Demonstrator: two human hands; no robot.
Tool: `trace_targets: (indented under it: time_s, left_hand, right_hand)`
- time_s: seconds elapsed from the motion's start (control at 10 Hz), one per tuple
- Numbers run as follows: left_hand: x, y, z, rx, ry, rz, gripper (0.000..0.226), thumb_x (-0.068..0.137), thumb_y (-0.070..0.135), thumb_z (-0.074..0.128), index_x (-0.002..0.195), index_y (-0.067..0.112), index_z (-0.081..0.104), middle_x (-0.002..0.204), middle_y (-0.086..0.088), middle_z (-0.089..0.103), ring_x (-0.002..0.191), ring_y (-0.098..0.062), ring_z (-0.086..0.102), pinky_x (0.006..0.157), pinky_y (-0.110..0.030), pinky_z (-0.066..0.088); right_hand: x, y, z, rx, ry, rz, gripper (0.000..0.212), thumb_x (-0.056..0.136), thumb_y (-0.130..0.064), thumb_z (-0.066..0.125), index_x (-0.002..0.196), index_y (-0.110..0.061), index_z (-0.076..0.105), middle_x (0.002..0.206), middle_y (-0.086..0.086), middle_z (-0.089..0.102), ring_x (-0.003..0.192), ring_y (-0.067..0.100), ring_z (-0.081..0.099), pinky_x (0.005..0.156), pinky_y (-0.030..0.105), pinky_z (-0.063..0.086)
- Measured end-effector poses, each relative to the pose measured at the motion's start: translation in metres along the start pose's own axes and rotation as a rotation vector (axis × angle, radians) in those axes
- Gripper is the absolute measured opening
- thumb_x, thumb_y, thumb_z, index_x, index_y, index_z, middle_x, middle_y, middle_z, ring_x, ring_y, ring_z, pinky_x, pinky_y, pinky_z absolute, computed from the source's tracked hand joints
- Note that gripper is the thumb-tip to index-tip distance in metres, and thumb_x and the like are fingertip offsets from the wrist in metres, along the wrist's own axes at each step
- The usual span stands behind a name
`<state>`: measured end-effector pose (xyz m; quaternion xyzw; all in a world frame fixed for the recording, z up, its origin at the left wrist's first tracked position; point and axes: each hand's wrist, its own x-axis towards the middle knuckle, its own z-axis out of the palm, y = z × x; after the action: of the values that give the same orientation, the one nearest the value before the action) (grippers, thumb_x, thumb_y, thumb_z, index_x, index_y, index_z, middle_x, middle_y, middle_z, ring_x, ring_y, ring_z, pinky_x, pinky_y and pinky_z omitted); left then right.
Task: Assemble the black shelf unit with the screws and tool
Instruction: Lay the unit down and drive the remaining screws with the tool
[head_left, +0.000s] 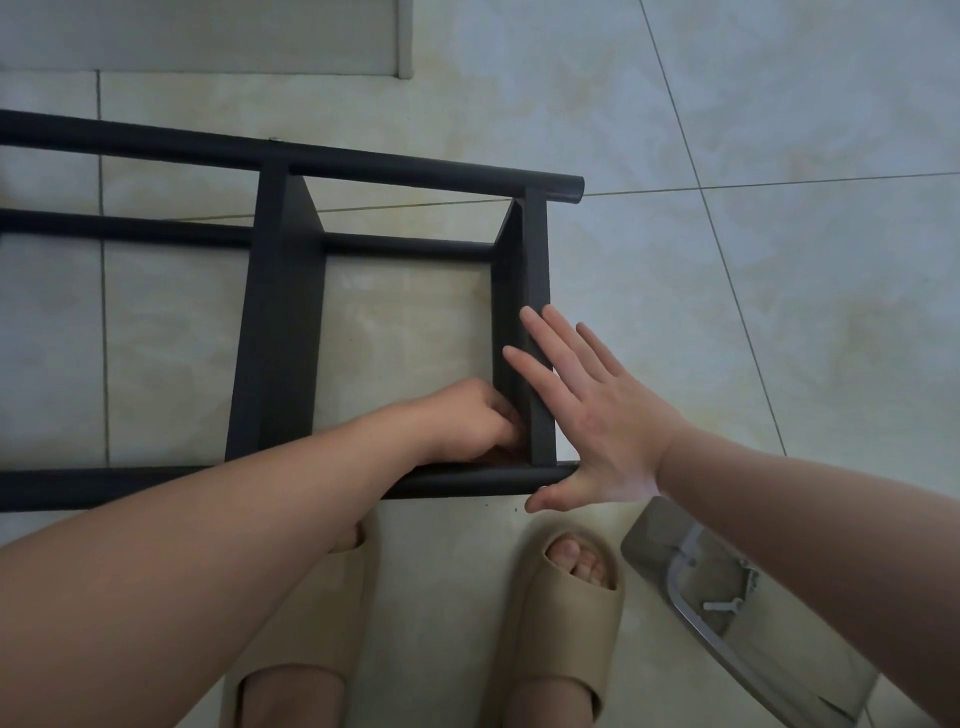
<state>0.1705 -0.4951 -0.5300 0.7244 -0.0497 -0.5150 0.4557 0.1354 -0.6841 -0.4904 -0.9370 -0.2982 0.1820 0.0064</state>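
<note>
Black tubular shelf frame (280, 322) on pale tiled floor (727, 130) is pressed by flat-fingered right grip (597, 415); left grip (472, 421) is curled inside, contents indeterminable.

Hidden and cut off
Fingertips of the left hand (475, 421) hide behind the black shelf unit (280, 322), which runs off at nine o'clock; small parts in the bag (675, 551) at four o'clock are unreadable.

Black shelf unit (280, 322); beige slippers (558, 629); perhaps marbled floor (779, 130).
</note>
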Motion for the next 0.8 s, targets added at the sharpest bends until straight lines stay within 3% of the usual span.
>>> trace_targets:
  time_s: [0.2,0.3,0.5,0.6,0.8]
  left_hand:
    - [0.0016,0.0003,0.0021,-0.240,-0.021,-0.092,0.029,0.081,-0.006,0.062,0.062,0.014,0.073,0.064,-0.010,0.065,0.057,-0.021,0.060,0.059,-0.025,0.049]
    - [0.0037,0.0012,0.0031,-0.388,-0.103,-0.148,0.034,0.081,-0.010,0.063,0.058,0.012,0.074,0.069,-0.012,0.069,0.063,-0.021,0.068,0.066,-0.027,0.056]
    - [0.0016,0.0013,0.0007,-0.420,-0.181,-0.199,0.012,0.085,-0.002,0.064,0.089,0.003,0.074,0.083,-0.012,0.074,0.078,-0.023,0.070,0.077,-0.032,0.055]
    - [-0.0001,0.0011,0.0002,-0.438,-0.209,-0.212,0.014,0.087,0.000,0.063,0.094,0.002,0.074,0.083,-0.011,0.075,0.075,-0.021,0.071,0.072,-0.029,0.055]
    - [0.0010,0.0012,0.0015,-0.438,-0.209,-0.245,0.028,0.089,0.006,0.063,0.113,-0.004,0.071,0.100,-0.017,0.073,0.088,-0.026,0.069,0.091,-0.037,0.053]
  right_hand:
    - [-0.0001,0.0001,0.0002,0.009,0.009,-0.005,0.130,0.067,-0.097,0.038,0.161,-0.013,0.003,0.166,0.013,-0.019,0.154,0.032,-0.019,0.125,0.057,0.009]
    - [0.0000,0.0003,0.0000,0.017,0.005,-0.003,0.130,0.067,-0.097,0.039,0.161,-0.014,0.002,0.166,0.012,-0.021,0.154,0.031,-0.020,0.125,0.057,0.009]
    - [-0.0004,0.0001,-0.0005,0.011,-0.007,0.001,0.131,0.067,-0.097,0.039,0.161,-0.013,0.002,0.167,0.013,-0.020,0.154,0.032,-0.020,0.125,0.057,0.009]
    - [-0.0004,-0.0001,-0.0009,0.012,-0.008,0.001,0.131,0.067,-0.096,0.039,0.161,-0.012,0.004,0.166,0.013,-0.020,0.154,0.033,-0.019,0.125,0.057,0.009]
    - [-0.0003,-0.0006,-0.0006,0.006,-0.010,0.006,0.132,0.067,-0.097,0.038,0.161,-0.011,0.006,0.167,0.013,-0.020,0.154,0.032,-0.019,0.125,0.057,0.009]
